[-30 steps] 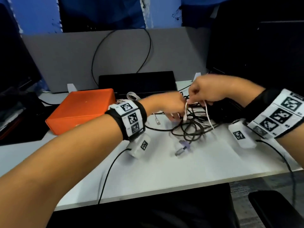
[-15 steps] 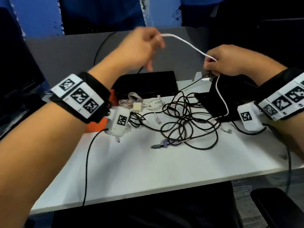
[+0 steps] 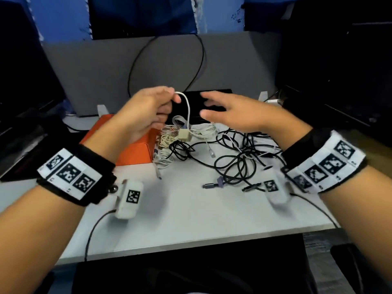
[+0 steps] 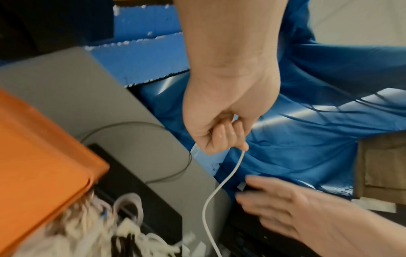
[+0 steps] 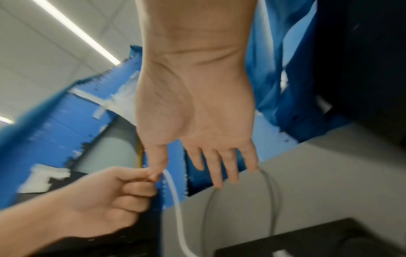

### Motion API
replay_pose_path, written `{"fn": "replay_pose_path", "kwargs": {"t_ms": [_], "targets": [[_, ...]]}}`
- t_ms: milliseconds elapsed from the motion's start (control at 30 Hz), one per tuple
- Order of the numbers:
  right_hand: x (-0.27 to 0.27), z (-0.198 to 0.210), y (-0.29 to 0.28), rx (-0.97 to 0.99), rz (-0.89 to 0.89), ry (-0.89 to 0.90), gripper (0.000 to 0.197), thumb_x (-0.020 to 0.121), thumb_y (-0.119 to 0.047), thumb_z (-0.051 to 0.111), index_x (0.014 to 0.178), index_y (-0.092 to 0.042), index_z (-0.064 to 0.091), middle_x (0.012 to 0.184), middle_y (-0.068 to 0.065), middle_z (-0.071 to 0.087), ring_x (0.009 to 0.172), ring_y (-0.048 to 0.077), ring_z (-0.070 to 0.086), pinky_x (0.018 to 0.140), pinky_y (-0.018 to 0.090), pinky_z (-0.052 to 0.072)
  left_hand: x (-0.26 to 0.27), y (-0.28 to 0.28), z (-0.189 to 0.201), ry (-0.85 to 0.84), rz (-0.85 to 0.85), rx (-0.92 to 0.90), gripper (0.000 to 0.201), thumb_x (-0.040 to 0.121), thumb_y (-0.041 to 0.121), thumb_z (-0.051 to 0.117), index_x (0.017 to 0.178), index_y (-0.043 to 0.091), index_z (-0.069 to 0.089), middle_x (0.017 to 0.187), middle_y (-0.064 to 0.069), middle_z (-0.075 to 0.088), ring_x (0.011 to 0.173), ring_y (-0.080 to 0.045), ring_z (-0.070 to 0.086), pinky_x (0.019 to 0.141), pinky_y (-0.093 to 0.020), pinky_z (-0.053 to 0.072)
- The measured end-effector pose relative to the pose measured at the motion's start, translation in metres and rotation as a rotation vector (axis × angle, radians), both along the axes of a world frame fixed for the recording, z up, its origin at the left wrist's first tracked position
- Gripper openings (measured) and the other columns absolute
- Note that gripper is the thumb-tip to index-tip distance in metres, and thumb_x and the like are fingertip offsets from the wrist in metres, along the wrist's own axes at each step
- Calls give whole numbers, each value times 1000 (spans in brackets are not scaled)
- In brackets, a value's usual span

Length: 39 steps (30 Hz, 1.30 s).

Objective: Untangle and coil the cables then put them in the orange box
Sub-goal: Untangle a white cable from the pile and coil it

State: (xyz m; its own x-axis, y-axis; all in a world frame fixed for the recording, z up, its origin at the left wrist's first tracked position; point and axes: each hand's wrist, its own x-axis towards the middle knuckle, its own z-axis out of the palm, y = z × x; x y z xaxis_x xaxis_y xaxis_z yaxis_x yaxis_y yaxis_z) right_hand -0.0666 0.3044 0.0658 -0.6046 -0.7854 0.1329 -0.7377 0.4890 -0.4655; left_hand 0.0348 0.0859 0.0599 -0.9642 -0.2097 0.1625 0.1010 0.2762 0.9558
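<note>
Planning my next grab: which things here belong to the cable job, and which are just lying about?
Job: white cable pinched by left hand; right hand; black cable tangle; white cable pile; orange box.
Lying about: black device; grey partition.

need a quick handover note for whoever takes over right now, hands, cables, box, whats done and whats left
Left hand: pinches one end of the thin white cable, raised above the table; the cable hangs down into the pile.
Right hand: open, fingers spread, holding nothing, beside the cable.
Orange box: on the table's left, under the left forearm, lid closed.
Black cables: tangled in the middle of the white table; white and beige cables bunched by the box.
Done: nothing coiled or boxed.
Left: free the white cable, coil it, untangle the rest, box everything.
</note>
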Motion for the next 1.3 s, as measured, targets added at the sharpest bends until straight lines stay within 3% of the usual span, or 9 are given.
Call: {"fn": "replay_pose_path", "kwargs": {"t_ms": [133,233,500,700,733,867,1033,1200,1300], "targets": [[29,-18,-35,-296,120,-55,23,109,-23,43,123,-22,61,90,-7,70,80,13,68,78,39,55,15,25,-13,62,-92,92,27,110,18,37,90,12,55,62,0,38,52,-14,32,52,-27,26],[36,-31,-32,-461,145,-289,21,110,-22,46,105,-11,64,58,-14,45,47,10,39,47,30,39,32,27,-14,-3,-78,150,33,109,25,42,78,16,50,59,1,23,50,-12,16,49,-28,12],[41,-26,-13,-436,271,-310,24,108,-27,50,116,-18,71,56,-19,41,52,9,30,49,25,27,64,29,-8,-9,-227,422,47,107,40,41,64,21,38,57,4,17,47,-14,15,48,-28,18],[56,-16,-8,-172,239,0,38,107,-41,48,144,-50,52,77,-21,67,74,-7,57,75,40,49,80,14,16,314,-321,685,32,110,18,32,119,6,60,65,8,47,57,-5,50,65,-23,51],[65,-12,-9,-101,270,38,38,107,-41,49,144,-49,52,82,-27,69,77,-10,58,90,19,52,80,15,16,374,-267,650,32,110,16,32,125,4,58,72,8,59,66,-6,61,72,-24,54],[94,-2,-9,99,364,202,27,108,-33,49,128,-32,65,71,-30,57,71,-7,53,67,22,37,78,18,9,489,-80,214,31,112,14,33,133,5,53,109,-5,77,108,-23,73,88,-29,56],[96,12,2,-51,227,331,18,102,-40,55,93,-30,66,67,-30,56,66,-4,53,57,18,32,83,24,2,310,-103,-505,25,108,26,49,96,21,71,82,-1,77,73,-16,73,69,-34,56],[94,11,-1,-399,113,250,19,99,-42,62,115,-32,61,62,-4,53,61,15,50,60,33,42,87,25,8,245,-232,-344,36,107,26,46,85,22,74,59,-4,64,45,-17,50,55,-23,41],[98,10,-3,-405,166,239,16,101,-40,61,97,-27,70,61,-6,55,59,12,48,56,27,38,88,22,5,162,-347,-200,37,105,29,45,83,9,66,52,-2,51,49,-19,46,56,-29,39]]}}
